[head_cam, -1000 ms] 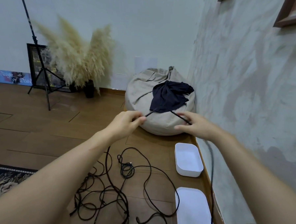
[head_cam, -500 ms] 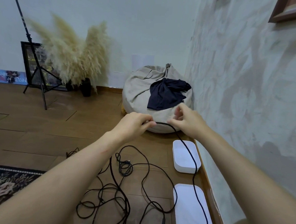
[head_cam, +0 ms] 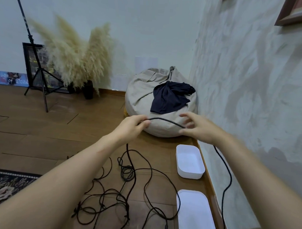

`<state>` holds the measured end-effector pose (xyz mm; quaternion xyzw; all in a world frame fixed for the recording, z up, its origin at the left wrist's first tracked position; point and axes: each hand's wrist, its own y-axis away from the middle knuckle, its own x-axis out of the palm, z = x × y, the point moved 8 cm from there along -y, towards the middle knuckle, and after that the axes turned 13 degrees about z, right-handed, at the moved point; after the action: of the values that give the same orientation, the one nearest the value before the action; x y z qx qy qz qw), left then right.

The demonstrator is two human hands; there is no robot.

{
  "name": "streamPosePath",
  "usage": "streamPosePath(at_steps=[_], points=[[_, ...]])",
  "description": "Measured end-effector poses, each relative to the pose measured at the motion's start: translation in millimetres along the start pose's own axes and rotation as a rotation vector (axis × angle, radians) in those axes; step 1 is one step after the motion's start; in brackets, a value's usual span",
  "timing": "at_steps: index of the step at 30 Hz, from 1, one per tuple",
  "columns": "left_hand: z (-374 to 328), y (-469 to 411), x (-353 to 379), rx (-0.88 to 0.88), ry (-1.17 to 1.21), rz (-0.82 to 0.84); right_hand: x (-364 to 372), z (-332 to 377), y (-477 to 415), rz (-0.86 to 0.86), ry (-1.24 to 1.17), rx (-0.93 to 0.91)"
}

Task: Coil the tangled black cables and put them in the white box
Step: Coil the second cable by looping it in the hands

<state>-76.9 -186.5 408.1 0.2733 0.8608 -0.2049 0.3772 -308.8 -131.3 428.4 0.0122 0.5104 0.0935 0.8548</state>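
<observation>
Tangled black cables [head_cam: 117, 200]: a loose heap on the brown wooden floor [head_cam: 32, 125], at its near edge, just left of the white boxes.
Held cable [head_cam: 164, 120]: one black strand arches between both hands. Past the right hand it hangs down along the floor's right edge.
Left hand [head_cam: 132, 125]: fingers curled, pinching the held cable.
Right hand [head_cam: 198, 127]: fingers spread and blurred. The held cable runs under it, and I cannot tell whether it grips.
Open white rectangular plastic box [head_cam: 190, 176]: stands on the floor at the right edge, apart from the heap.
Flat white rectangular tray [head_cam: 195, 216]: nearer, cut off below, with a cable loop touching its left rim.
Beige beanbag [head_cam: 144, 100]: in the floor's far right corner, with a dark blue cloth [head_cam: 170, 98] draped on it.
Hidden: both forearms cover parts of the heap.
</observation>
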Motion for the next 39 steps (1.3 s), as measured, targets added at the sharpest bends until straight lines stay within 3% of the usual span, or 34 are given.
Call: streamPosePath(at_steps=[4, 7, 9, 12, 17, 19, 22, 23, 26, 29, 32, 35, 39], points=[[-51.2, -6.7, 13.4, 0.151, -0.075, -0.009, 25.4, 55.7, -5.6, 0.101, -0.073, -0.243], [-26.7, -2.5, 7.5, 0.063, 0.021, 0.025, -4.8, 31.7, -1.8, -0.139, -0.072, -0.14], [-3.4, 4.7, 3.1, -0.024, 0.057, 0.075, -16.1, 0.8, 1.6, -0.193, 0.017, -0.018], [5.1, 6.8, -0.3, -0.042, 0.056, 0.051, 4.0, -17.5, -1.5, 0.005, 0.0, 0.058], [-46.1, -1.2, 8.5, 0.141, -0.035, -0.038, 25.4, 39.6, -3.3, 0.133, -0.132, -0.182], [-43.2, -3.5, 10.9, 0.128, -0.009, -0.005, 11.1, 48.5, -1.1, -0.019, -0.023, -0.241], [3.5, -0.1, 7.7, -0.034, -0.073, 0.09, -28.4, 16.4, 8.4, -0.291, 0.068, -0.099], [21.1, 3.6, 3.4, -0.093, -0.097, 0.094, -36.6, -3.1, 10.3, -0.286, 0.069, -0.017], [40.4, 9.7, -10.0, -0.145, -0.122, 0.043, -20.4, -35.1, 11.5, -0.025, 0.009, 0.109], [4.0, 2.6, -1.6, -0.018, -0.172, 0.049, 2.8, -6.8, 3.7, 0.038, -0.03, 0.017], [-35.8, -3.8, 17.6, 0.111, -0.239, 0.051, 29.1, 39.6, -6.5, 0.101, 0.092, -0.143], [-26.7, -6.1, 12.8, 0.08, -0.159, 0.033, 20.2, 51.4, -5.1, -0.005, 0.151, -0.193], [20.0, 5.4, -9.6, -0.072, -0.167, -0.022, -24.4, 3.7, 5.5, -0.304, 0.185, 0.043]])
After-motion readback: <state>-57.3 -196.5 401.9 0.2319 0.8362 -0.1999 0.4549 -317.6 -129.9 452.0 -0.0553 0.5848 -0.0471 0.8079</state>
